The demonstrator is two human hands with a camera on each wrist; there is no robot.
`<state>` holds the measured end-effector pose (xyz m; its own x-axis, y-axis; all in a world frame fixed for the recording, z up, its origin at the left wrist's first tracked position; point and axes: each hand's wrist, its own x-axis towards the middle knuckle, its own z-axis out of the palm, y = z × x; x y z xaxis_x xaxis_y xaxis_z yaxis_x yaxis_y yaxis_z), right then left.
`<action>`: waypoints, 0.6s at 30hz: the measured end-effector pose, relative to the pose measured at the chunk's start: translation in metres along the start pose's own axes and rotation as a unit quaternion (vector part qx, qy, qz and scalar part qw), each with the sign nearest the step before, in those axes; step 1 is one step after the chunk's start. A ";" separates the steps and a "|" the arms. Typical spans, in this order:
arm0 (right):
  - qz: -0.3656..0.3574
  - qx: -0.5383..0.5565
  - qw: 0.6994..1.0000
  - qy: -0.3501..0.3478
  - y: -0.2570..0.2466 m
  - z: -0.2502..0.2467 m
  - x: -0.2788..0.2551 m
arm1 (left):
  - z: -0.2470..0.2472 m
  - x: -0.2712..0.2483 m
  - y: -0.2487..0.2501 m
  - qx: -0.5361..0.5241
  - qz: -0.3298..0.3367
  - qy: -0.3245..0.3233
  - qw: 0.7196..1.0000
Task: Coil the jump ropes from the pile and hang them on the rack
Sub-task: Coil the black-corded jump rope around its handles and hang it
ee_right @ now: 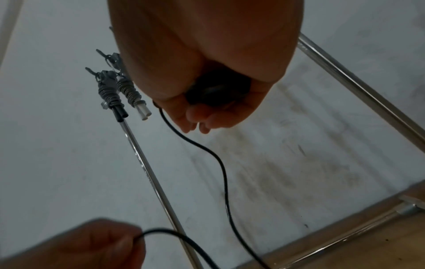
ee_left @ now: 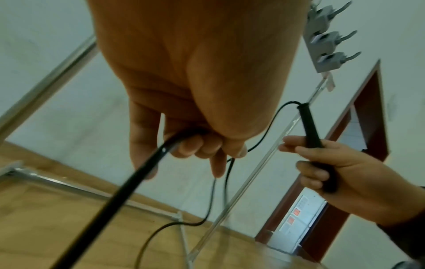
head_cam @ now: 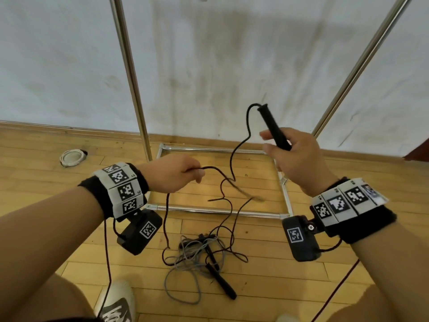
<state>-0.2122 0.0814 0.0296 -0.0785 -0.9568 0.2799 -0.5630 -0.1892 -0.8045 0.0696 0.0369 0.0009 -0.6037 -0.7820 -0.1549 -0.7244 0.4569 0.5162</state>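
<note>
My right hand (head_cam: 290,154) grips a black jump-rope handle (head_cam: 272,125) held upright; the handle (ee_left: 315,143) shows in the left wrist view and its butt end (ee_right: 217,91) in the right wrist view. Its black cord (head_cam: 234,154) loops down and left to my left hand (head_cam: 176,175), which pinches the cord (ee_left: 174,143) in curled fingers. The cord then drops to a pile (head_cam: 199,259) of grey and black ropes on the floor, with another black handle (head_cam: 220,281) in it. Two coiled ropes (ee_right: 119,91) hang on the rack's hooks.
The metal rack has two uprights (head_cam: 130,73) (head_cam: 362,66) and a rectangular base frame (head_cam: 216,211) on the wooden floor, against a white wall. Grey hooks (ee_left: 326,40) sit high on it. A white ring (head_cam: 72,156) lies left; my shoe (head_cam: 118,303) is below.
</note>
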 end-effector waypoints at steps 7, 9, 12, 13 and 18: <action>-0.025 -0.003 0.990 -0.140 -0.012 0.028 -0.020 | -0.003 0.000 0.045 -0.024 0.106 0.133 0.985; -0.025 0.006 0.989 -0.143 -0.014 0.032 -0.022 | -0.005 -0.003 0.049 -0.041 0.121 0.137 0.982; -0.033 0.017 0.989 -0.145 -0.016 0.032 -0.022 | -0.004 -0.007 0.047 -0.062 0.122 0.106 0.985; -0.039 0.021 0.987 -0.155 -0.016 0.032 -0.022 | -0.004 -0.009 0.046 -0.068 0.121 0.099 0.985; -0.050 0.041 0.987 -0.146 -0.021 0.036 -0.019 | -0.005 -0.012 0.038 -0.115 0.110 0.081 0.984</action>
<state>-0.1695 0.0955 0.0220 0.2211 -0.9530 0.2073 -0.4859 -0.2920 -0.8238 0.0508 0.0612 0.0262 -0.6628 -0.7408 0.1091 -0.4761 0.5294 0.7022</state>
